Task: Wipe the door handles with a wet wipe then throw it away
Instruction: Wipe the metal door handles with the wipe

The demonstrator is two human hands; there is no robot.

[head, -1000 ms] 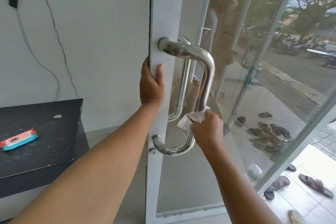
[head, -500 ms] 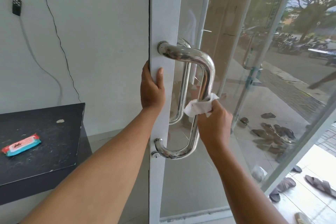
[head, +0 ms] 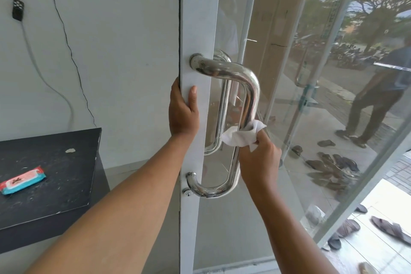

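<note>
Nearby, wipes pack [head: 22,180] on black table [head: 55,184].

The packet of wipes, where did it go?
In the head view, the packet of wipes lies flat on the black table at the far left, against the white wall and well left of the door handle.

Glossy metal handle [head: 250,95] (matt black tabletop [head: 55,173])

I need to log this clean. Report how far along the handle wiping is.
Done: nothing provable. In hand: the right hand presses the wet wipe on the near handle mid-bar while the left hand steadies the door edge. Left: the far handle behind the glass, then binning the wipe.
</note>
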